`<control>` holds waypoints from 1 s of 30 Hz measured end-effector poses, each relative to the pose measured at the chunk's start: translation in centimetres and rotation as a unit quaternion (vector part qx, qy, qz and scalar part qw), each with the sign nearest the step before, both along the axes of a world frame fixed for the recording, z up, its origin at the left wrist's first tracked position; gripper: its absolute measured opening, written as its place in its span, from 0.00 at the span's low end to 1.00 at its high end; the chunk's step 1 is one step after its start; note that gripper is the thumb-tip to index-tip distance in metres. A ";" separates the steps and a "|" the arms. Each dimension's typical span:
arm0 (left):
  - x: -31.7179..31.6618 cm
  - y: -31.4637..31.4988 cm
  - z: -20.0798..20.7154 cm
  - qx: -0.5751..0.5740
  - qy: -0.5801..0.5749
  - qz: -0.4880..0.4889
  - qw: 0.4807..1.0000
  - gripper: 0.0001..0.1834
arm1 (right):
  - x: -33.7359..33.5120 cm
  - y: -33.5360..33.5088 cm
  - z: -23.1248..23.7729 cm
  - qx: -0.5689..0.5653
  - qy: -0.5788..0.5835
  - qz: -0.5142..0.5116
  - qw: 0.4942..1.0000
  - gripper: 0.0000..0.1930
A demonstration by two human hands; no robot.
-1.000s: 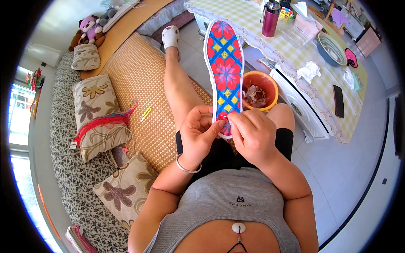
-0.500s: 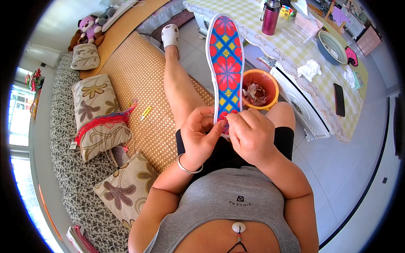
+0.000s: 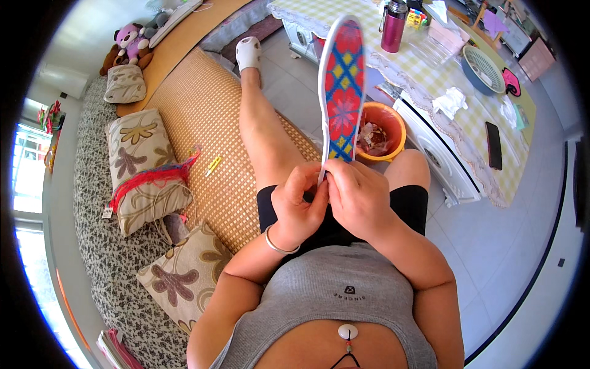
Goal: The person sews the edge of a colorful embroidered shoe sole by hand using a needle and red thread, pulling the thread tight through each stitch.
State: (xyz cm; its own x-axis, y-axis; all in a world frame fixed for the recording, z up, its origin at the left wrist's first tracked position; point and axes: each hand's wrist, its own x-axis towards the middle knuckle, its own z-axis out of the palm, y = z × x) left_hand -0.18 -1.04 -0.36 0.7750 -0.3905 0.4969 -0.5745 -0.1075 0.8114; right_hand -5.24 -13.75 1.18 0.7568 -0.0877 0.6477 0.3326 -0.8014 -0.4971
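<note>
An embroidered insole (image 3: 343, 92) with red flowers, blue lattice, yellow diamonds and a white rim stands up from my hands, tilted and turned partly edge-on. My left hand (image 3: 299, 200) is closed on its heel end, thumb and fingers pinching the left edge. Close beside it, my right hand (image 3: 358, 197) is closed too, its fingertips pressed against the insole's lower part. Whether a needle or thread sits between the right fingertips is too small to tell. The heel itself is hidden behind my hands.
An orange bucket (image 3: 393, 132) with scraps inside stands past my right knee. On the checked tablecloth (image 3: 393, 61) at right are a purple flask (image 3: 394, 27), a basket (image 3: 485, 71) and a phone (image 3: 493, 146). Red and blue threads (image 3: 150, 178) lie on a cushion at left, near a yellow cutter (image 3: 213, 165).
The insole has swung to the right and turned more edge-on. Both hands have shifted slightly, with the fingertips closer together at its lower end.
</note>
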 end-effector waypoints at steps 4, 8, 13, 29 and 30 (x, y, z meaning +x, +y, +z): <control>0.3 0.3 0.3 -0.089 0.148 -0.073 0.982 0.11 | 0.0 -0.6 0.2 0.068 -0.038 -0.011 0.997 0.11; 1.3 1.0 0.5 -0.254 0.262 -0.171 0.915 0.11 | 0.1 -2.9 0.7 0.278 -0.047 -0.064 0.957 0.02; 1.2 0.1 0.3 -0.297 0.315 -0.248 0.867 0.12 | 0.3 -1.1 -0.6 0.809 0.168 0.218 0.519 0.09; 4.5 3.6 -0.4 -0.391 0.402 -0.257 0.787 0.18 | -0.8 -10.7 -2.3 0.805 -0.090 0.186 0.557 0.07; 5.5 4.6 -0.1 -0.412 0.421 -0.263 0.764 0.20 | -1.5 -13.1 -2.9 0.724 -0.150 0.124 0.662 0.06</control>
State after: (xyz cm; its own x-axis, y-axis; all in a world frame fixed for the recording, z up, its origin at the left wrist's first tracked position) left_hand 5.34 3.58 -0.48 0.7993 -0.5809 0.1539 0.4003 0.7057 0.5846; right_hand -6.73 -26.88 -1.75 0.7209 -0.6778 0.1446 0.6223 0.5411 -0.5656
